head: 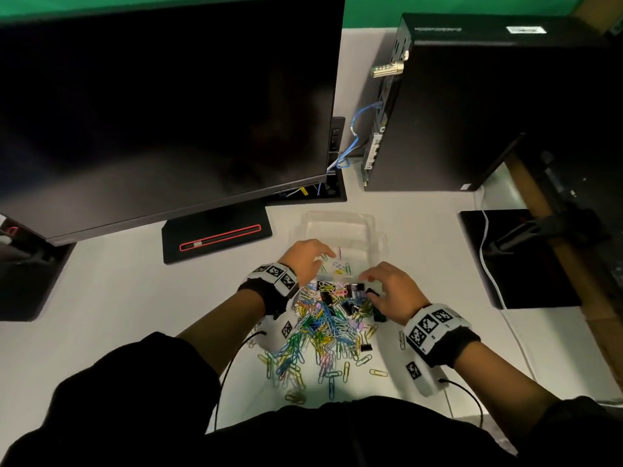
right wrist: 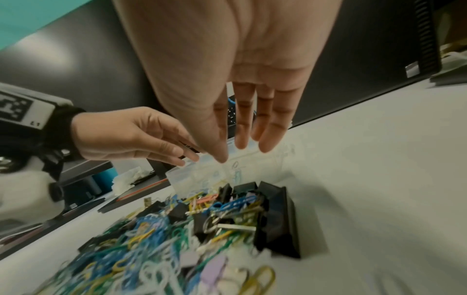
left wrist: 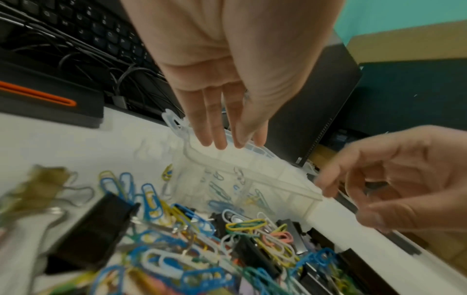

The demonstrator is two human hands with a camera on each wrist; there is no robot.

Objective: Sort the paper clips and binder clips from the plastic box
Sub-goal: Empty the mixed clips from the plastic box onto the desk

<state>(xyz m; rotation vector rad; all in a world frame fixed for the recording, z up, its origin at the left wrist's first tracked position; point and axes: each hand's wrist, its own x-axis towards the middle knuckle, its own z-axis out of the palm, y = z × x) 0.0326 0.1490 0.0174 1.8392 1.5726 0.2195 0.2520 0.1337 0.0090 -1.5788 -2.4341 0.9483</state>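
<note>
A clear plastic box [head: 340,227] lies on the white table with a few paper clips inside it. Just in front of it spreads a heap of coloured paper clips [head: 317,328] mixed with black binder clips [head: 354,291]. My left hand [head: 312,259] hovers at the box's left rim, fingers [left wrist: 222,127] straight and holding nothing. My right hand [head: 387,291] is over the box's near right corner and the binder clips [right wrist: 275,215], fingers [right wrist: 242,119] stretched out and empty. The wrist views show the box [left wrist: 240,169], the paper clips [left wrist: 177,239] and the heap [right wrist: 141,239] blurred.
A large dark monitor [head: 161,112] on a black stand base [head: 215,237] fills the back left. A black computer tower [head: 472,106] stands at the back right. A black pad [head: 505,257] with a white cable [head: 488,264] lies to the right.
</note>
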